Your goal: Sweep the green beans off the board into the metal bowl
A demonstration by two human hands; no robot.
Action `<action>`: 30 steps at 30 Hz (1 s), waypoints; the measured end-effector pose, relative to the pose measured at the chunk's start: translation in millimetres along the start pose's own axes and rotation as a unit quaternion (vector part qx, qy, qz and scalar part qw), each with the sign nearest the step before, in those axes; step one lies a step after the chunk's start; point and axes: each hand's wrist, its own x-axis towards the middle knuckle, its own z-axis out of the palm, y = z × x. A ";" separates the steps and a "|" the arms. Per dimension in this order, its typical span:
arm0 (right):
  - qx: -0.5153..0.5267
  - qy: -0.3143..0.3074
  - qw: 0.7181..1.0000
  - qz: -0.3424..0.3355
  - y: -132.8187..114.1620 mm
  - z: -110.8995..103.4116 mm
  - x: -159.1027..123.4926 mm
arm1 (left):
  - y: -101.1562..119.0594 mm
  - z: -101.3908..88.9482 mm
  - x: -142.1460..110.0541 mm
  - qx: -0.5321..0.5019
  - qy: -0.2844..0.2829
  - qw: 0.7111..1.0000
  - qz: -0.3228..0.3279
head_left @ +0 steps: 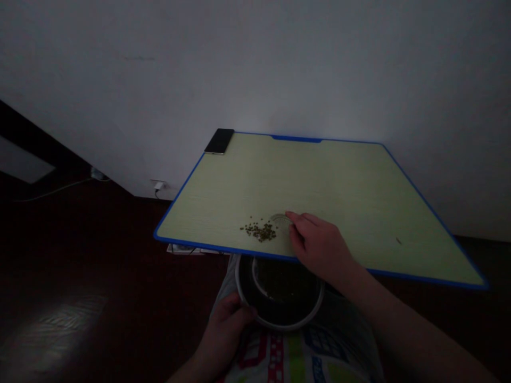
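My right hand (319,242) is over the near part of a pale folding table. Its thumb and fingers pinch a clear, curved protractor (279,217) with fine marks along its arc. Just left of it lies a loose scatter of small greenish-brown beans (261,231) on the tabletop. Below the table's front edge, my left hand (229,322) grips the pale rim of a round bowl (281,325) that rests on my lap. Its inside is dark, and I cannot make out the contents well. Part of the bowl is hidden by the table edge.
The pale tabletop (311,181) has a blue edge and stands against a white wall (279,64). A dark phone (219,141) lies at its far left corner. One small brown sliver (398,241) is on the right side. A plugged-in charger (158,185) sits low on the wall.
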 end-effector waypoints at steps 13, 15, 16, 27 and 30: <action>0.014 -0.007 0.997 -0.076 7.6 -25.3 -23.4 | 2.3 2.5 5.9 -0.032 -0.016 0.999 0.006; 0.009 -0.001 0.997 -0.080 5.1 -22.8 -22.1 | 2.7 3.4 4.9 -0.045 -0.028 0.999 0.003; 0.008 0.004 0.997 -0.078 4.2 -21.5 -21.3 | 2.5 3.1 4.2 -0.046 -0.028 0.999 0.004; -0.006 0.011 0.998 -0.060 -0.6 -14.6 -18.5 | -2.4 0.4 5.1 -0.027 -0.012 1.000 0.005; -0.022 0.016 0.998 -0.053 -3.6 -13.1 -17.4 | -5.0 -0.7 6.7 -0.038 -0.017 0.999 0.005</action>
